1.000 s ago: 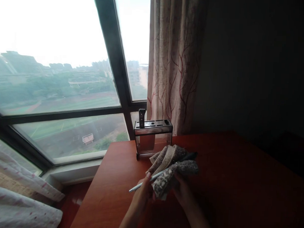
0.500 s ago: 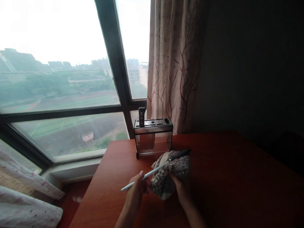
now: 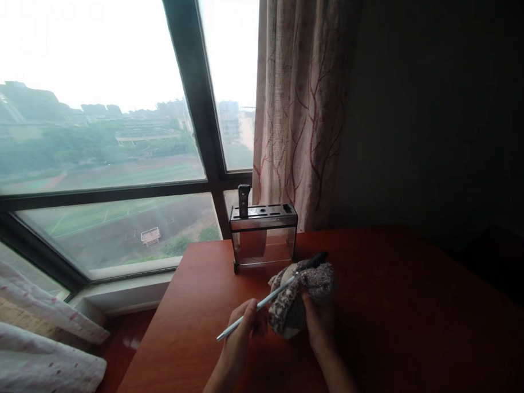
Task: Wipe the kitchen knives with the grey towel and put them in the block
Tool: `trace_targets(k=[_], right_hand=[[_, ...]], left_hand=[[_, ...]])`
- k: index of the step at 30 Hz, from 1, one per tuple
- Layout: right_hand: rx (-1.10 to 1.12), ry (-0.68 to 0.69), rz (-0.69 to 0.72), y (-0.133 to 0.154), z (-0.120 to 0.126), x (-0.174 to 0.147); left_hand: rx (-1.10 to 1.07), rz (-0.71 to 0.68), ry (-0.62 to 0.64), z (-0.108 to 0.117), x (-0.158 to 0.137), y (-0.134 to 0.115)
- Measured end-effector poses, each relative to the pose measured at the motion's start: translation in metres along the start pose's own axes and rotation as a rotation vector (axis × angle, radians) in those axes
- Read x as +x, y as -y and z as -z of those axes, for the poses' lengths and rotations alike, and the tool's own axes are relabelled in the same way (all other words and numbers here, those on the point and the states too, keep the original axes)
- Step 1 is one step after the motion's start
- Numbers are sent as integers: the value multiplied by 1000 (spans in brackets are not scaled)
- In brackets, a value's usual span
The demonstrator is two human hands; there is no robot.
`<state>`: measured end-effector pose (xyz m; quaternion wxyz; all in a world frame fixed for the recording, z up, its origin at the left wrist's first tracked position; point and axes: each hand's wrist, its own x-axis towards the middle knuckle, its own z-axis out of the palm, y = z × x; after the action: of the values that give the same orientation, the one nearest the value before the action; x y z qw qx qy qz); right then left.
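Note:
A sharpening steel (image 3: 277,290), a slim silver rod with a black handle, slants above the table with its tip toward me at the lower left. My left hand (image 3: 241,327) is closed around the rod near the tip end, thumb on top. A crumpled patterned towel (image 3: 289,309) is bunched about the upper rod, and the black handle pokes out past it. With thumb and fingers my right hand (image 3: 320,322) grips the towel from the right; most of those fingers are hidden behind the cloth.
Beyond the towel stands a clear-sided knife block (image 3: 265,214) with a slotted metal top and one upright black-handled knife (image 3: 243,200). The reddish wooden table (image 3: 189,308) ends on the left by the window sill (image 3: 130,286). A curtain (image 3: 302,106) hangs behind.
Both hands, the steel and the towel have shifted slightly to the right. The towel has bunched further along toward the handle. The knife block stays put.

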<state>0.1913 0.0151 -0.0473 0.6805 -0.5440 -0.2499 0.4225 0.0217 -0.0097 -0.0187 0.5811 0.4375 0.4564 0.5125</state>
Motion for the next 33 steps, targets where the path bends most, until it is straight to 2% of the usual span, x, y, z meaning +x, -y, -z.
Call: trace_targets(k=[4, 6, 10, 15, 20, 23, 26, 29, 33], right_hand=[[-36, -20, 14, 5, -5, -8], [-100, -47, 76, 5, -8, -11], [-252, -96, 199, -3, -7, -11], [-377, -105, 247, -9, -2, -8], [-184, -85, 105, -8, -3, -8], [19, 38, -14, -10, -4, -7], [285, 207, -223, -12, -1, -7], [414, 287, -382, -9, 4, -6], [492, 374, -417, -6, 10, -5]], left_hand=[[-21, -67, -37, 2, -3, -2], [-10, -68, -50, 2, -5, -2], [-117, 52, -53, 0, -4, -3], [-316, 193, -23, -2, 0, -2], [-425, 261, 2, -4, 1, 2], [-502, 287, 2, -3, 1, 0], [-535, 308, 0, 2, 1, -4], [-527, 313, 19, 6, 2, -7], [-484, 297, 47, 9, 2, -4]])
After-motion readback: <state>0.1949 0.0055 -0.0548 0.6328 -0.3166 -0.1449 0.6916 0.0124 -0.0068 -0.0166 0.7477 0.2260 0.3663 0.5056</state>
